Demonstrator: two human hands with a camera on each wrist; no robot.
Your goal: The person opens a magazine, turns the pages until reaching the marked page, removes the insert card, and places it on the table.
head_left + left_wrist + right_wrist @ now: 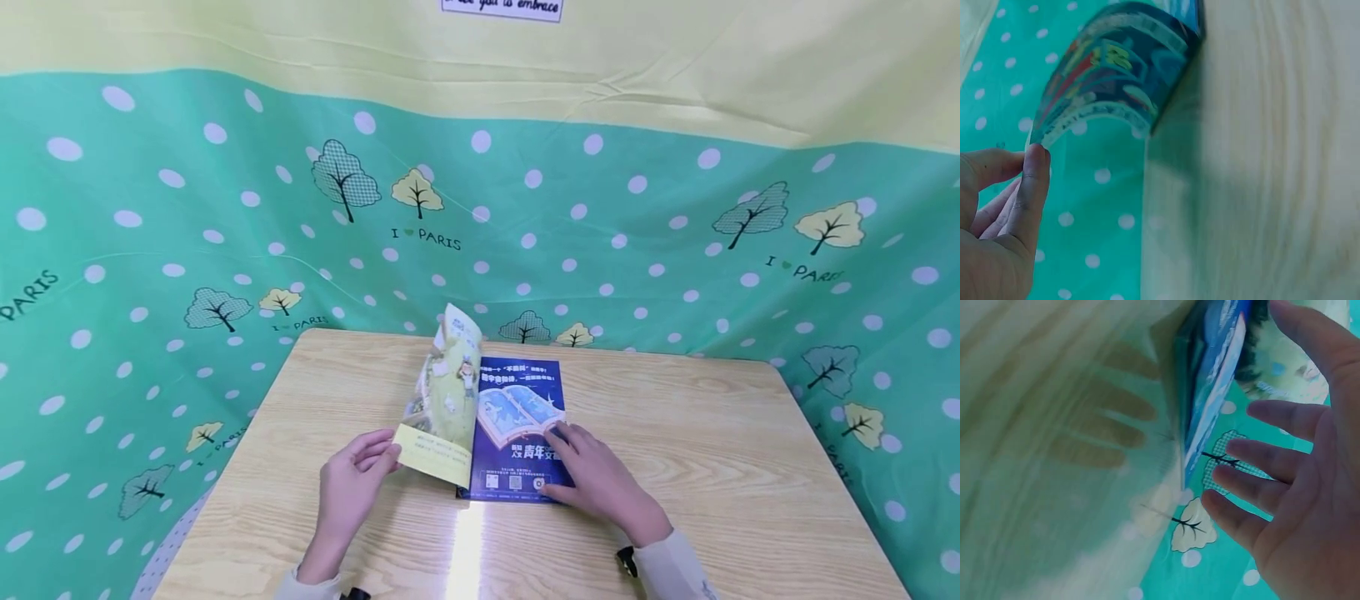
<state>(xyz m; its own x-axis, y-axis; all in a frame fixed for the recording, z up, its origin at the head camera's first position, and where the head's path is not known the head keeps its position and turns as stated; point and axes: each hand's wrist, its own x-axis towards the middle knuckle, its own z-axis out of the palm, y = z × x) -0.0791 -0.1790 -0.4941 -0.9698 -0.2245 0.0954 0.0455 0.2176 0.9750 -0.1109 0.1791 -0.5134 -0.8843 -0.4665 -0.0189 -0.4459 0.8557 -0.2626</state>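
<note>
"Pale sleeves [672, 568] sit nearest us, on our side of the magazine [491, 458]. What are our hands doing?"

"At the magazine's left, our left hand [352, 479] pinches a lifted leaf [452, 408] near its lower outer corner. At its right edge, our right hand [603, 479] has its fingers spread and grips nothing; whether they touch the blue page [517, 417], we can't tell."

"How will it handle?"

"Light, we'd judge, with floppy leaves: this one bows freely from our pinch. Its paper looks smooth, perhaps slippery, and a sharp tug could crease or tear it."

"Where should we take hold?"

"By the leaf's loose outer corner, thumb against fingers, well away from the magazine's spine, with a flat palm steadying the blue page."

"And beyond?"

"Under the magazine, a wood-grain table [675, 417]; behind it, a green polka-dot cloth [540, 217]."
</note>
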